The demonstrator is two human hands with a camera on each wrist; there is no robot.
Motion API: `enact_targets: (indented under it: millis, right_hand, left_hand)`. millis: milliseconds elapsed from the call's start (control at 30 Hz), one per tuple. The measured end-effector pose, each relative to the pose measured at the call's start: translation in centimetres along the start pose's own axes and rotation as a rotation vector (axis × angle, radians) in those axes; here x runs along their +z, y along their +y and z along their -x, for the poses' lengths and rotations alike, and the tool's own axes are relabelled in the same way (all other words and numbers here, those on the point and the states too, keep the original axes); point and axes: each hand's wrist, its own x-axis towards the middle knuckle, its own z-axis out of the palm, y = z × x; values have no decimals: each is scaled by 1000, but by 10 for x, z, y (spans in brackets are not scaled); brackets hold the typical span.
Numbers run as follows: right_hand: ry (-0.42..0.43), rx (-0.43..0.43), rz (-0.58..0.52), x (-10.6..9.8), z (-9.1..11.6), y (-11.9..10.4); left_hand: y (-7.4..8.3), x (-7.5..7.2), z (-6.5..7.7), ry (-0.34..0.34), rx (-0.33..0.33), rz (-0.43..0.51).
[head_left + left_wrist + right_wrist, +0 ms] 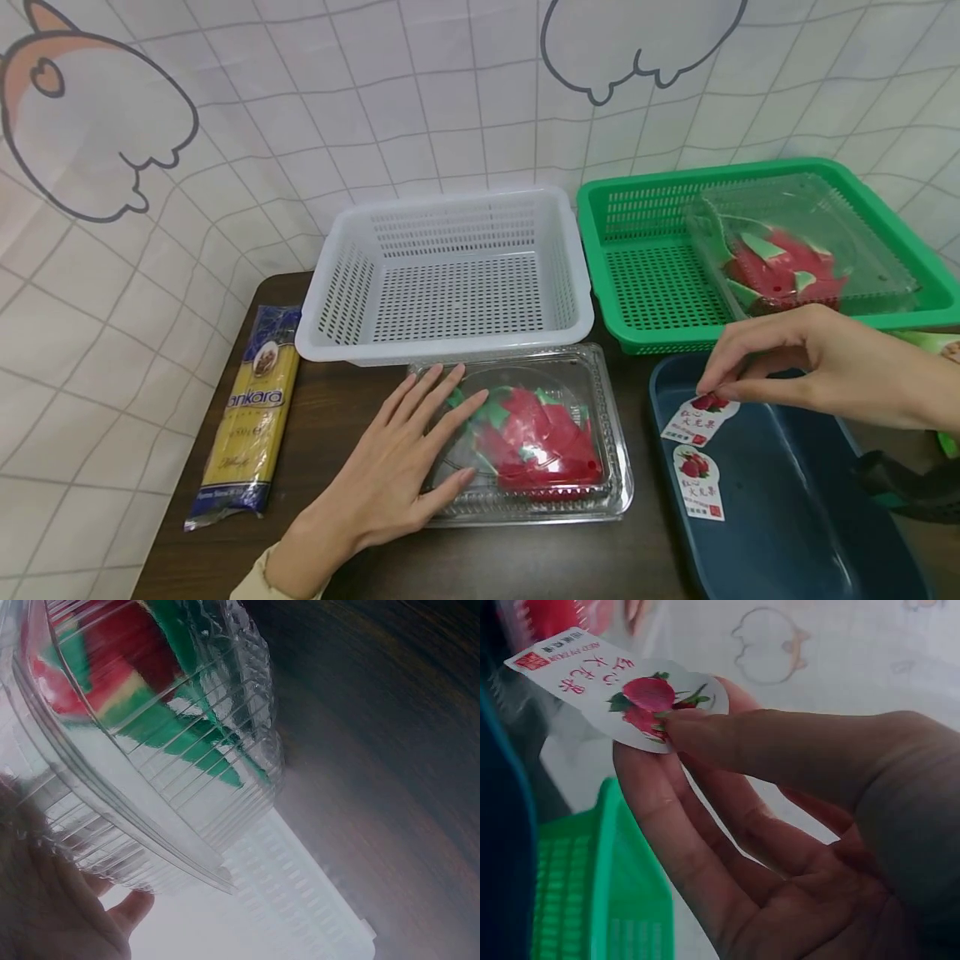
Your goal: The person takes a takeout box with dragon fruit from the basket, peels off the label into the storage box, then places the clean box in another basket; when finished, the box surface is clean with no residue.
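Observation:
My left hand [408,454] rests on the left part of a closed clear plastic box [611,467], its fingers spread over the lid. Inside the box lies a red dragon fruit [536,442] with green tips. In the left wrist view, the ridged side of the box fills the upper left, with the hand below it. My right hand [817,367] pinches a white fruit label [592,682] between thumb and fingertips, above the left side of a dark blue tray [795,517]. A second, similar label [697,483] lies over the tray's left rim.
A white basket [450,346] stands behind the box. To its right, a green basket [637,200] holds another clear box [810,200] with a dragon fruit. A yellow and blue pasta packet [251,408] lies at the left. A black handle-like object [907,487] overlaps the tray's right side.

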Motion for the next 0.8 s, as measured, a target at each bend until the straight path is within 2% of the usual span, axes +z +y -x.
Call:
enact_targets:
  millis: [200,300,500,667,800]
  right_hand:
    - [-91,106,-19,2,14,23]
    - [-168,188,-47,5,19,33]
    - [-321,299,-11,15,23,43]
    - [-349,376,-17,23,25,48]
    - [-317,338,8,29,26,53]
  left_hand:
    - [0,0,-1,3,3,6]
    - [-1,0,-1,2,2,7]
    - [-1,0,-1,4,5,1]
    - [0,0,-1,4,7,0]
    - [0,0,0,-4,0,3]
